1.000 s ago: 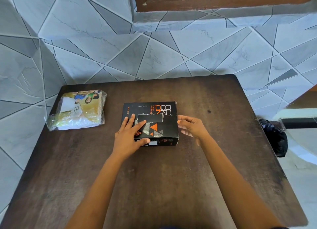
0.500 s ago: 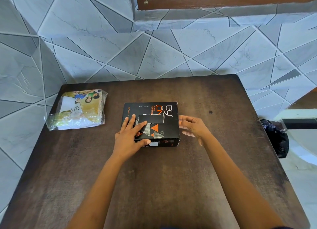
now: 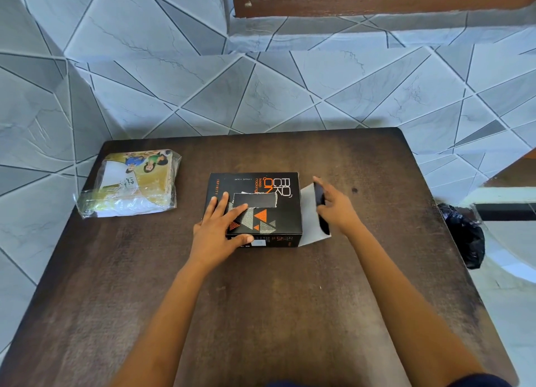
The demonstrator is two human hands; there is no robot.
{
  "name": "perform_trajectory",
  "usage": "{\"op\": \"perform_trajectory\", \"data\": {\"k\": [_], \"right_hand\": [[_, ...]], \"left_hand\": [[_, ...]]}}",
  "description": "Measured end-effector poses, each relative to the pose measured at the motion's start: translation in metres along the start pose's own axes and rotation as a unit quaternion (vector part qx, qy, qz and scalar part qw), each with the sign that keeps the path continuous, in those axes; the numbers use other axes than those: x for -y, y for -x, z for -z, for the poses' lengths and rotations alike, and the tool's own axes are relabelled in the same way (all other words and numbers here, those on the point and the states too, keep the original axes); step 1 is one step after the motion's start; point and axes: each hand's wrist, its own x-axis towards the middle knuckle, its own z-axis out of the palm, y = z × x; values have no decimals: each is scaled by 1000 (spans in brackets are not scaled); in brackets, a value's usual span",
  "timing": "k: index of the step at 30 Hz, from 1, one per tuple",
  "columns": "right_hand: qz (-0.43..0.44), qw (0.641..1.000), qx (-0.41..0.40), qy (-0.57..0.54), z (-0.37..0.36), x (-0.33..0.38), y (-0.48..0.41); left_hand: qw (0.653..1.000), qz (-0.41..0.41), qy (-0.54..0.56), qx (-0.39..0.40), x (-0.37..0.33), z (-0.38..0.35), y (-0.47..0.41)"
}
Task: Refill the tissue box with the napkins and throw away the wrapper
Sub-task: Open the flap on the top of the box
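Head view: black box (image 3: 262, 201) lies flat mid-table (image 3: 261, 299), rectangular slot on top. Left hand (image 3: 222, 227) pressed flat on box top, fingers spread, thumb against front edge. Right hand (image 3: 335, 206) pinches end flap (image 3: 310, 215), swung out from box's right end, white inside showing. Wrapped napkin pack (image 3: 130, 183) sealed, at table's far left, well apart from box. Black bag (image 3: 464, 232) beside table's right edge.

Left hand (image 3: 217, 232) pins tissue box (image 3: 255, 209); right hand (image 3: 336, 206) grips end flap (image 3: 309, 215).
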Motion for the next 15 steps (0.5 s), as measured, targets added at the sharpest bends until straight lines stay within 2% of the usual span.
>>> {"op": "perform_trajectory", "data": {"k": [3,8,11,13,15], "right_hand": [[-29,999,12,-22,7,-9,3],[34,983,-6,179,-14,-9,-2],[-21,964,-38,262,-17,-33,-6],[-69,957,-30,279,-14,-44,-8],[-78,951,-17,300,-13,-52,-8]], "left_hand": [[1000,1,2,-3,0,0,-1],[1000,2,-2,-8,-1,-2,-1],[1000,1,-1,-15,0,-3,-1],[1000,0,-5,-16,0,-3,-2],[1000,2,-9,-14,0,-4,-3]]}}
